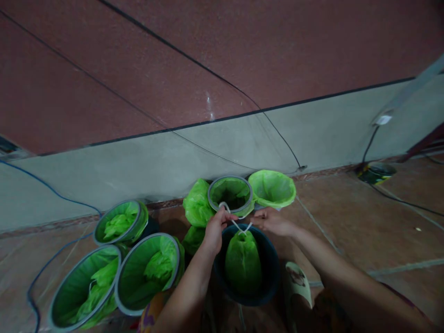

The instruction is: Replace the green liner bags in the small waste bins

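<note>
While fingers [226, 214] pinch it, the drawstring [240, 227] spans between — taut.

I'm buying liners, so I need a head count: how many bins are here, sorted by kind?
Grey-ringed bins with green liners: 4
Green-lined bin without a ring: 1
Dark bin holding a tied green bag, its white string held by left hand and right hand: 1
Total: 6 bins
</note>
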Available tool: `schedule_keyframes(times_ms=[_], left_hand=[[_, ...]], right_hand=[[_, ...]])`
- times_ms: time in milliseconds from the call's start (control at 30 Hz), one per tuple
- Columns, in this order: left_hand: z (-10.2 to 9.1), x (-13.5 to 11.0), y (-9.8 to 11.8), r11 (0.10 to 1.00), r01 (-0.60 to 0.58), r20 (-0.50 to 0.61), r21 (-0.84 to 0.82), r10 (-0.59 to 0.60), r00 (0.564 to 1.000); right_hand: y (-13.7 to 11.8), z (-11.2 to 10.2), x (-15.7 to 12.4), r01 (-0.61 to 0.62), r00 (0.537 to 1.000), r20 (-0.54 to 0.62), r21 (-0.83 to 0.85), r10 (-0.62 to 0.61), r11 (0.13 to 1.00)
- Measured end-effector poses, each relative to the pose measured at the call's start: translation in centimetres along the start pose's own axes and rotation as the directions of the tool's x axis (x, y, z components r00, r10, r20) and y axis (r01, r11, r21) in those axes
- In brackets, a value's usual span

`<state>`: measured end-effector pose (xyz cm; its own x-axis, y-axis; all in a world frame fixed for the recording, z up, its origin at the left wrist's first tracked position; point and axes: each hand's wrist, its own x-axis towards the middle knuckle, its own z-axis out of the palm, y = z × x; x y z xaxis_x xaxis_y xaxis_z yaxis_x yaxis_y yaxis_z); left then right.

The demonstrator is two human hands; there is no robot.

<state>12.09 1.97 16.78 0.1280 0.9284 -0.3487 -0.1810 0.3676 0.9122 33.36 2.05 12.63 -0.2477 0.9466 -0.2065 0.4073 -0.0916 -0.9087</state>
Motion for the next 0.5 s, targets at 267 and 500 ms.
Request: schedule_keyframes(times_ms=[267, 500], left_hand=[[1.0, 0.4, 0.1, 0.987, -0.094, 0.146, -0.128, 0.112, 0.983], [-0.1, 2.1, -3.8, 1.000, 0.017, -0.124, -0.026, -0.020, 0.992]], right_hand=[[-2.7, 4.2, -1.1, -0.021, 0.946, 0.314, 0.295, -0.077, 0.955], [-2.3, 3.9, -0.3, 0.010, 0.988, 0.127, 0.503, -0.086, 0.864]])
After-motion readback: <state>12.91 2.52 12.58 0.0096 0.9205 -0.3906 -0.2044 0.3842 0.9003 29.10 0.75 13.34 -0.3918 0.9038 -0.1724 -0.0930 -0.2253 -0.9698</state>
